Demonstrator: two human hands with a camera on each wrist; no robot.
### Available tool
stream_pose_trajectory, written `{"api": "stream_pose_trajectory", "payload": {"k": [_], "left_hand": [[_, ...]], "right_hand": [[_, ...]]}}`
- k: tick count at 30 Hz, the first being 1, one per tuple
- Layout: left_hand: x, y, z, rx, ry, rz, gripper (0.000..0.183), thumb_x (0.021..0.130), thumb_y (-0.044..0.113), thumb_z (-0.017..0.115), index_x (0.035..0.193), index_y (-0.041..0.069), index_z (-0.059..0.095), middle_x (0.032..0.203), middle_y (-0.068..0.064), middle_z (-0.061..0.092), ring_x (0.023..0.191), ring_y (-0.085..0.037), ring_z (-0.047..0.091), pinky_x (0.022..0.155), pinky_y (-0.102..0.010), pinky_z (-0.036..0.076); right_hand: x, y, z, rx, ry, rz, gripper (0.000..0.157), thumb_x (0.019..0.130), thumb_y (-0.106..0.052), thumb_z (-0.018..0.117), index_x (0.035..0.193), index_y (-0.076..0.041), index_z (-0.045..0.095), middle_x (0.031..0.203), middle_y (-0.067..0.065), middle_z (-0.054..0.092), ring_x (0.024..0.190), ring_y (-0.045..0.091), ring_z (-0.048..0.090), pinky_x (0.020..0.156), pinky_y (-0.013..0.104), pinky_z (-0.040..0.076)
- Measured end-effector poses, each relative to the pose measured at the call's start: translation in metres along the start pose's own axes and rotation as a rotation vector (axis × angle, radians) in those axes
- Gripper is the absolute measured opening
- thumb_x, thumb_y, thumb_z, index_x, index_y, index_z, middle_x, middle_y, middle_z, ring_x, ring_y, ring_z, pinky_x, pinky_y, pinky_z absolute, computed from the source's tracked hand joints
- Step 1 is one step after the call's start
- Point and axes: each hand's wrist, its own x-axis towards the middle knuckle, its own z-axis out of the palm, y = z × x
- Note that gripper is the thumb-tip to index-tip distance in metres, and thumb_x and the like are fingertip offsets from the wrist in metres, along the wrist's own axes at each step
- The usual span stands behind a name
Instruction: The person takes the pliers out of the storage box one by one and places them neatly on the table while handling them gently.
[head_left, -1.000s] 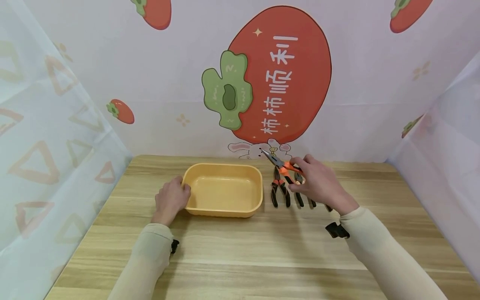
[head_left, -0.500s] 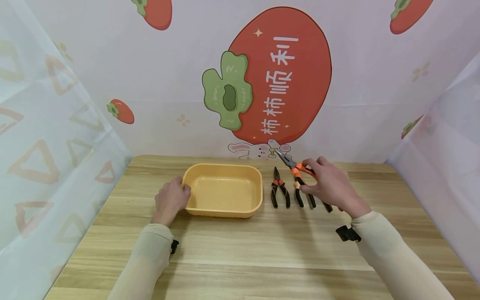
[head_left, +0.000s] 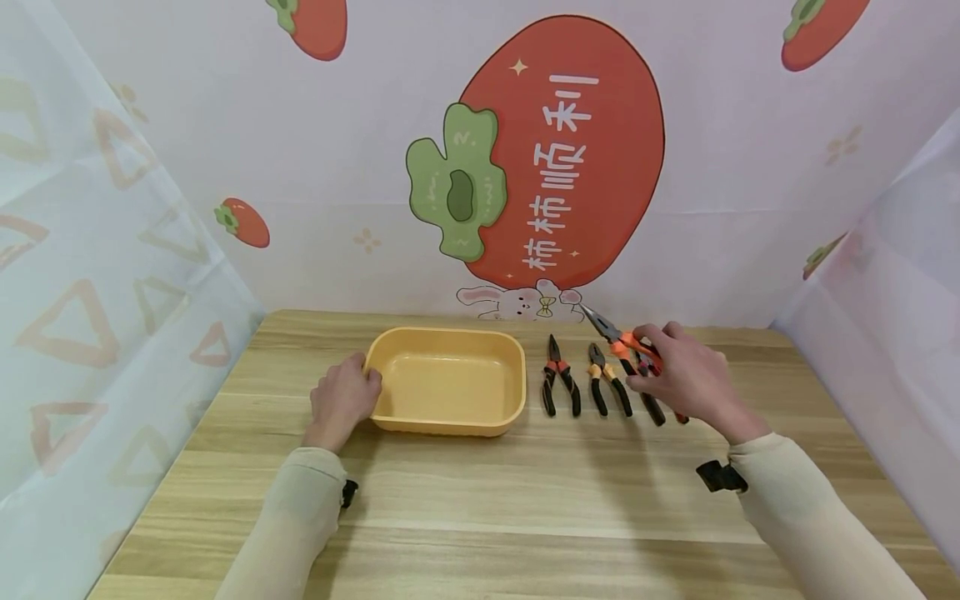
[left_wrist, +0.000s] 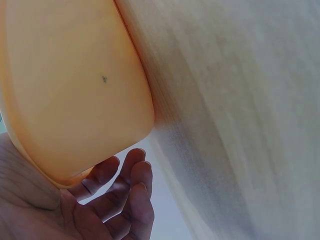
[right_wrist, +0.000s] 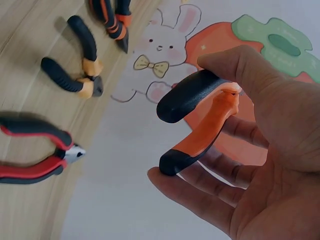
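Observation:
My left hand (head_left: pixel 343 392) grips the left end of a yellow plastic basin (head_left: pixel 450 429), which has nothing in it. In the left wrist view its curled fingers (left_wrist: pixel 141 172) show by the end of the basin (left_wrist: pixel 75 100). My right hand (head_left: pixel 690 375) holds needle-nose pliers (head_left: pixel 602 325) by their orange-and-black handles (right_wrist: pixel 200 135), raised above the table, tips pointing up and left. Beneath that hand lie red-and-black pliers (right_wrist: pixel 42 165), partly hidden in the head view. Left of them are pliers with yellow collars (head_left: pixel 609 377).
Slim red-and-black pliers (head_left: pixel 560 375) lie just right of the basin, handles spread toward me. The wooden table (head_left: pixel 480 508) meets a printed back wall (head_left: pixel 337 267) behind the tools. Light sheets stand at both sides.
My right hand has moved rightward and a little toward me with the needle-nose pliers, uncovering the pliers with yellow collars. The left hand and the basin stay where they were.

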Motion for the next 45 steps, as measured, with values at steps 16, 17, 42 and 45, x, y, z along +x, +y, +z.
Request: {"api": "stream_pose_trajectory", "payload": {"k": [16,17,42,45], "left_hand": [[-0.001,0.0,0.001,-0.002,-0.004,-0.005,0.023,0.1,0.025,0.044,0.085,0.009,0.049,0.072,-0.012,0.053,0.066,-0.031,0.055,0.059,-0.047,0.041],[-0.001,0.0,0.0,-0.001,-0.002,-0.005,0.023,0.1,0.025,0.044,0.084,0.009,0.049,0.072,-0.012,0.052,0.066,-0.031,0.055,0.059,-0.047,0.041],[0.0,0.0,0.001,0.001,0.017,0.009,0.024,0.1,0.025,0.044,0.083,0.009,0.047,0.071,-0.012,0.052,0.064,-0.032,0.054,0.059,-0.047,0.04],[-0.001,0.0,0.001,0.004,0.018,0.006,0.023,0.1,0.025,0.044,0.084,0.009,0.048,0.072,-0.012,0.053,0.065,-0.032,0.055,0.059,-0.048,0.041]], "right_hand": [[-0.009,0.03,0.0,-0.006,-0.034,0.085,0.061,0.086,-0.034,0.079,0.135,-0.007,0.053,0.105,0.019,0.055,0.07,0.024,0.053,0.052,0.039,0.038],[-0.009,0.032,0.0,-0.005,-0.033,0.085,0.061,0.086,-0.034,0.079,0.135,-0.007,0.053,0.107,0.02,0.056,0.071,0.025,0.054,0.052,0.039,0.038],[-0.018,0.075,0.003,0.002,-0.084,0.165,0.064,0.088,-0.037,0.077,0.135,-0.003,0.05,0.104,0.023,0.054,0.077,0.03,0.056,0.053,0.04,0.039],[-0.019,0.08,0.004,0.008,-0.093,0.179,0.064,0.088,-0.039,0.076,0.134,-0.004,0.05,0.101,0.021,0.054,0.078,0.03,0.055,0.054,0.041,0.038]]}}
